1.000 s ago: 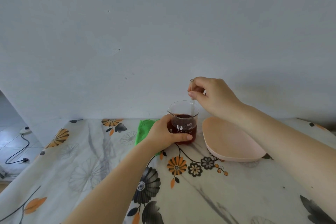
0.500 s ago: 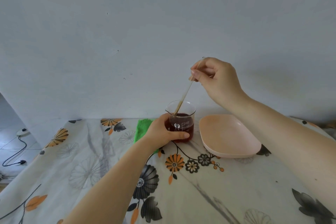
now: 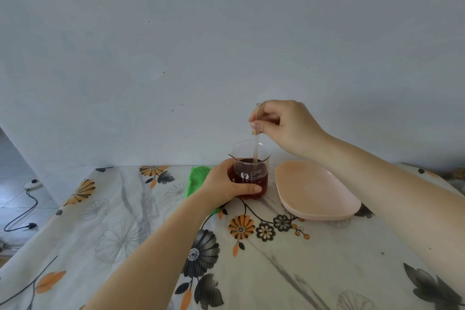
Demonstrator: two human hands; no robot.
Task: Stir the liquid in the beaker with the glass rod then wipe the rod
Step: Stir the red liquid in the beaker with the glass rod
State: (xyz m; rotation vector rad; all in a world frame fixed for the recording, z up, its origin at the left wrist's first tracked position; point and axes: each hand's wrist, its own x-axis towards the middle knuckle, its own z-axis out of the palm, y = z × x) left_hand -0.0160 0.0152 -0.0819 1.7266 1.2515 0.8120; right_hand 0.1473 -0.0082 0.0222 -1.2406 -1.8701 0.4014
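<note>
Green cloth (image 3: pixel 198 181) lies flat on the floral tablecloth (image 3: pixel 125 221), partly under my left wrist, just left of the beaker. That's the wipe for later; if I drag my arm back carelessly it could slide off toward the table edge.

My left hand (image 3: pixel 224 185) wraps the lower wall of the glass beaker (image 3: pixel 251 171), thumb across the front. Beaker stands upright on the tablecloth, dark red liquid (image 3: pixel 247 160) roughly half up (graduations partly readable). Grip is low, so a hard sideways push at the rim could tip it, and the soft cloth underneath gives little footing.

Glass rod (image 3: pixel 256 143) runs nearly vertical, lower end in the liquid. My right hand (image 3: pixel 284 126) pinches its top between thumb and fingertips, other fingers curled. Risks: rod knocking the wall and chipping, fast stirring slopping red onto the tablecloth, thin pinch letting the rod slip.

Pink plate (image 3: pixel 314 191) sits just right of the beaker, under my right forearm; a dropped elbow could shove it into the beaker.
</note>
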